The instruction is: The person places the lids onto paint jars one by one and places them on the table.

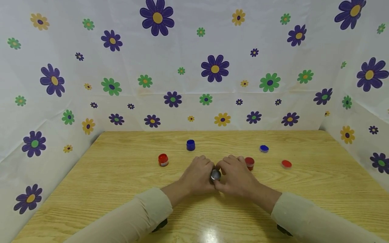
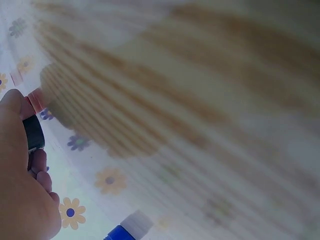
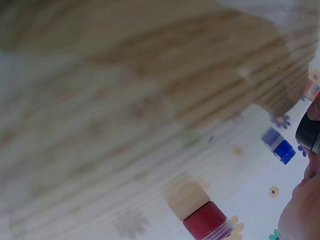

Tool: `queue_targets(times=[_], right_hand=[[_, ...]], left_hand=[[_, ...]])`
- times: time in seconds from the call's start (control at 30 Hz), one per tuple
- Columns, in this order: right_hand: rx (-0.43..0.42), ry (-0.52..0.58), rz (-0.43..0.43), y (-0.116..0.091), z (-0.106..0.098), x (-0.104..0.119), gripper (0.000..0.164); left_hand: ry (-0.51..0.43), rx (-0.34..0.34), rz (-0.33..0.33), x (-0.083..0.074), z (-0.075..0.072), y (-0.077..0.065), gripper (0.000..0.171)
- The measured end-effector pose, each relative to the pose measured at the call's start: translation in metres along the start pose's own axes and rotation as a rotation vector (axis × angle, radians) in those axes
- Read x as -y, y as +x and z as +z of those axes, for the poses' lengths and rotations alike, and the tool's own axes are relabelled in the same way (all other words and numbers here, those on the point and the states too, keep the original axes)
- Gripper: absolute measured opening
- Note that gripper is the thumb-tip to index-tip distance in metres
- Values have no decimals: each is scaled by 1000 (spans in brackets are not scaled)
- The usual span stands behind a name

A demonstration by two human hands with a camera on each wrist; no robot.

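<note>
A small dark paint jar with a greyish top sits between the two hands over the middle of the table. My left hand grips it from the left, fingers curled round its side. From the right, my right hand pinches the same jar, thumb near and fingers beyond. Both wrist views show the black side of the jar against the fingers. Just behind the right hand stands a dark red jar, partly covered by that hand. Whether the black jar touches the table cannot be told.
An open red jar and an open blue jar stand left of centre on the wooden table. A blue lid and a red lid lie at the right. Flower-patterned white sheeting surrounds the back and sides.
</note>
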State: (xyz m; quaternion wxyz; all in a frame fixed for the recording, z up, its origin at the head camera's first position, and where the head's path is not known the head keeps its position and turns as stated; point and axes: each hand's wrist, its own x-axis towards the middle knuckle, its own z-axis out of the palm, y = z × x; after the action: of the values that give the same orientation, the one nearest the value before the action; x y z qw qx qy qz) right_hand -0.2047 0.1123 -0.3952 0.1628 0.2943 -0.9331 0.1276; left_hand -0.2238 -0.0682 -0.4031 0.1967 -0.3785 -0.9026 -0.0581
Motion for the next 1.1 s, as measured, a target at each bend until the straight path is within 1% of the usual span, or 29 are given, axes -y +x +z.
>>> queue_targets(times=[0.27,0.47,0.57,0.7,0.9,1.1], right_hand=[[21,0,24,0,-1,1,28],[43,2,44,1,-3,1,29],[49,-4,40,1,-2,1,29],[51,-16,27,0,-1,0,29],[75,0,62,1,0,0,26],[100,0,116,1,1,2,26]], left_hand=[[-53,14,-6,0,-1,-1,33],[-55,23,14,0,0,0,32],[-52,29,33,0,0,1,32],[-51,56,45,0,-1,1,32],[-74,114,17,0,0,2,29],[-80,120,0,1,0,0,32]])
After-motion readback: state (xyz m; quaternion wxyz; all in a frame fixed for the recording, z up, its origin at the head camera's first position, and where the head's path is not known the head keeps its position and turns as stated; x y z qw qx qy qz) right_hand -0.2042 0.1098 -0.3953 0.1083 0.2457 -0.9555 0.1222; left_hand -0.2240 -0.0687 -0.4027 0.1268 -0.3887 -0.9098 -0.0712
